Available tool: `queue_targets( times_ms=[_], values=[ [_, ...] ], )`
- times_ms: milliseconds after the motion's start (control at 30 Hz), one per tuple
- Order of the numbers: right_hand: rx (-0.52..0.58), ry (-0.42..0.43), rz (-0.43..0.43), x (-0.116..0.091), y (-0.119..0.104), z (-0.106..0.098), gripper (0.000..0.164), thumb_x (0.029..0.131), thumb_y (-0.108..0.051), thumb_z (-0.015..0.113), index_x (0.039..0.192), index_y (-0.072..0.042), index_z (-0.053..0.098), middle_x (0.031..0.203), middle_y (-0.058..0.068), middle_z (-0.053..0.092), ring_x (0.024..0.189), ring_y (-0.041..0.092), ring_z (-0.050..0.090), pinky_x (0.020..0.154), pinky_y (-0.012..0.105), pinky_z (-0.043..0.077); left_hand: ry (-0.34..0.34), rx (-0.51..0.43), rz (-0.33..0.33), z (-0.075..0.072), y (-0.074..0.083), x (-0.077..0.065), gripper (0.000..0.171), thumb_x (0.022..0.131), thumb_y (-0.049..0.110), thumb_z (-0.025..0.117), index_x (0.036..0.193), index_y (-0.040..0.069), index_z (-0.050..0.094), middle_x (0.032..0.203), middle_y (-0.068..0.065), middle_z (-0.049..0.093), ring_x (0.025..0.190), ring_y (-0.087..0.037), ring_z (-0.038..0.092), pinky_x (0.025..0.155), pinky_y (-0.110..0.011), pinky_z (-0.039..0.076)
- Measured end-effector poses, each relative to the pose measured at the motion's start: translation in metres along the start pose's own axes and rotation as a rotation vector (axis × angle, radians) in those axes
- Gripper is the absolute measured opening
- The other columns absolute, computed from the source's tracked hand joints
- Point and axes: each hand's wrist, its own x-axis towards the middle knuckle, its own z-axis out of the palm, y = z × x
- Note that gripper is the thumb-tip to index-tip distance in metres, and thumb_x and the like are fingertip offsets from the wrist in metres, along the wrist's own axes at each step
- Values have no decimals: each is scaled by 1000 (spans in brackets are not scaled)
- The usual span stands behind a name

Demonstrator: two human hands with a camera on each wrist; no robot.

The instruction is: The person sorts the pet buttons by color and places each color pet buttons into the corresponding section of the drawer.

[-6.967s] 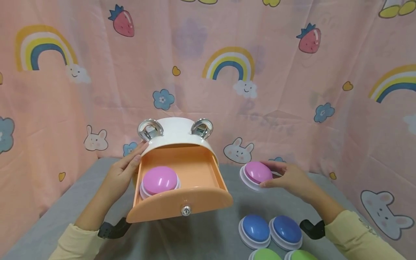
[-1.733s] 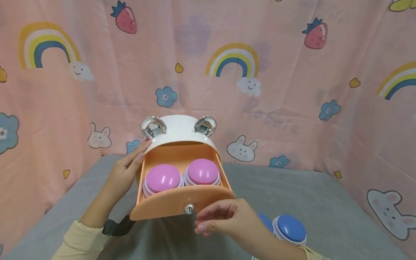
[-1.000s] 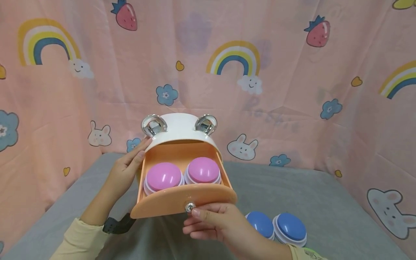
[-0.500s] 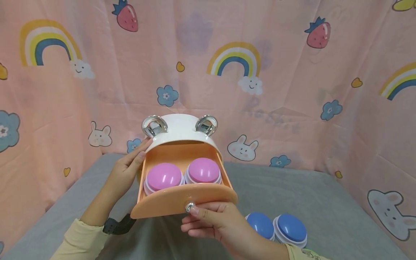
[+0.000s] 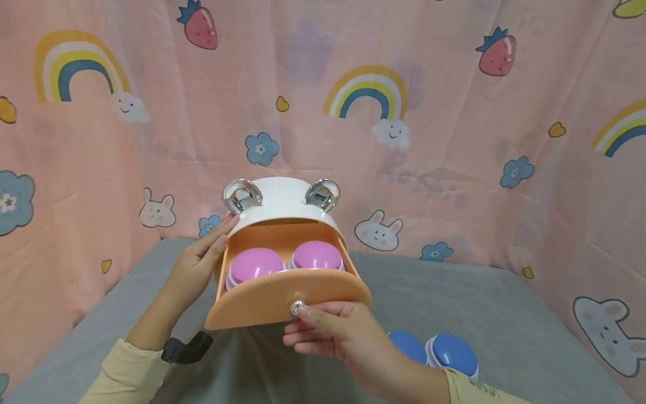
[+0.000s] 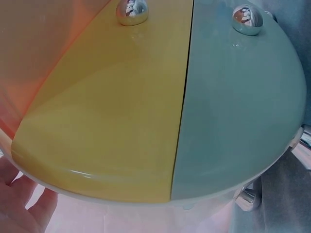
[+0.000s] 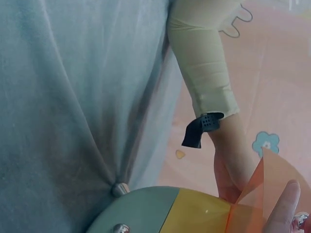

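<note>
A round white storage box (image 5: 282, 193) with two silver ears has its orange drawer (image 5: 247, 303) pulled out and its front tilted upward. Inside lie two pink domed buttons (image 5: 256, 262) on white bases, side by side, their lower parts hidden by the drawer front. My right hand (image 5: 348, 334) pinches the small silver knob (image 5: 296, 307) between thumb and index finger, with the other fingers below. Against the box's left side my left hand (image 5: 194, 269) lies with fingers extended, thumb at the front edge. In the left wrist view a yellow panel (image 6: 102, 111) and a teal panel (image 6: 238, 107) carry silver knobs.
Two blue domed buttons (image 5: 455, 352) sit on the grey cloth (image 5: 504, 314) right of the box, one partly behind my right forearm. A pink patterned curtain (image 5: 444, 112) rises behind and along both sides.
Over seven seconds the second pink button went from my right hand into the drawer. The right hand then took the knob; in the last half second the drawer front moved up and slightly inward.
</note>
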Motion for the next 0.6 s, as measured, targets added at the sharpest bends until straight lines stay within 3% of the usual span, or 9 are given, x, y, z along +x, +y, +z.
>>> queue_targets(
  times_ms=[600],
  values=[
    [-21,18,-55,20,-8,2,45,94,-29,69,117,9,67,90,4,78,85,11,75,84,29,62,-10,10,-2,-1,2,0,46,107,37,40,153,31,39,164,1,30,153,-30,25,115,-64,32]
  ],
)
